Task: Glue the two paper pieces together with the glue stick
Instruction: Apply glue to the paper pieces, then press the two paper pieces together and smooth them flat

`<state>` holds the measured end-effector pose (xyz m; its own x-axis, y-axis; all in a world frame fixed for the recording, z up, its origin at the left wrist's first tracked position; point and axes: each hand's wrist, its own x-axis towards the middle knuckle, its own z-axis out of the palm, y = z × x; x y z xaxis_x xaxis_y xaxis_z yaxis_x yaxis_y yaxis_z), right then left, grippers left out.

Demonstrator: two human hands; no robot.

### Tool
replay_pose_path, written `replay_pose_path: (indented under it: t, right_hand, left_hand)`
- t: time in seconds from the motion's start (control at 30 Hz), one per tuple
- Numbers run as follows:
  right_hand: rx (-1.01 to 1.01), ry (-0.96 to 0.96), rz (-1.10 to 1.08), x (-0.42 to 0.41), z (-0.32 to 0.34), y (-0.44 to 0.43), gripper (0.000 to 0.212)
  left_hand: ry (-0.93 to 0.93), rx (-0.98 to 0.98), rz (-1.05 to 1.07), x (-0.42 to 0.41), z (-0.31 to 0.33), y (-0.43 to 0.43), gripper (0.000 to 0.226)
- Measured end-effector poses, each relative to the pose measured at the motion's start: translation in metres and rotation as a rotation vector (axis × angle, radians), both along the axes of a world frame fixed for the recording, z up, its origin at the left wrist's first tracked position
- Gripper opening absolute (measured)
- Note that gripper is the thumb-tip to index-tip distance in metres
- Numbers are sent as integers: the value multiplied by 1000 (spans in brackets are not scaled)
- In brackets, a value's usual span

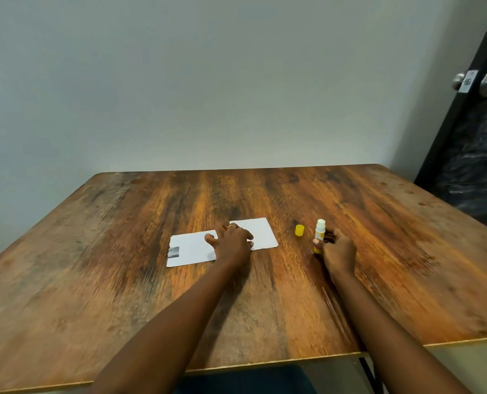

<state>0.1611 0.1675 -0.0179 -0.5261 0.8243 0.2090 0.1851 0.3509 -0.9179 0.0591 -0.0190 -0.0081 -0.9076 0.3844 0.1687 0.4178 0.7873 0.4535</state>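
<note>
Forearms (165,322) are extending over the near edge of the table (94,280) toward its middle. The left paper piece (191,248) is lying flat there. My left hand (232,243) is pressing down with fingers spread, thumb on that piece and fingertips on the right paper piece (260,233). The yellow cap (299,230) is standing just right of the papers. My right hand (337,253) is gripping the uncapped glue stick (319,234) upright, fingers curled round its lower body.
</note>
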Motion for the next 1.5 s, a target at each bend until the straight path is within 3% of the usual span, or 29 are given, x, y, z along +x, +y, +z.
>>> replay_pose_path:
  t: [0.3,0.5,0.63,0.73,0.8,0.93,1.2,1.5]
  right_hand:
    - [36,-56,2,8,-3,8,45]
    - [108,-7,-79,11,4,-7,66]
    - [426,125,-136,4,16,-31,49]
    - [525,135,-8,-13,21,-56,24]
    - [498,24,156,-30,20,-64,18]
    - [341,-283,362,-61,11,-69,32]
    - [291,-534,219,-95,10,-74,29]
    - [27,-561,224,-109,21,-64,43]
  left_hand:
    - [-29,44,91,3,8,-6,25]
    - [-66,162,207,-12,24,-19,29]
    - [-164,318,180,-25,33,-26,25]
    - [-328,408,210,-27,38,-23,19]
    - [-420,399,232,-26,39,-18,18]
    - [-528,416,254,-23,39,-9,29]
    - [-749,432,254,-23,50,8,39]
    - [-744,408,231,-33,40,7,40]
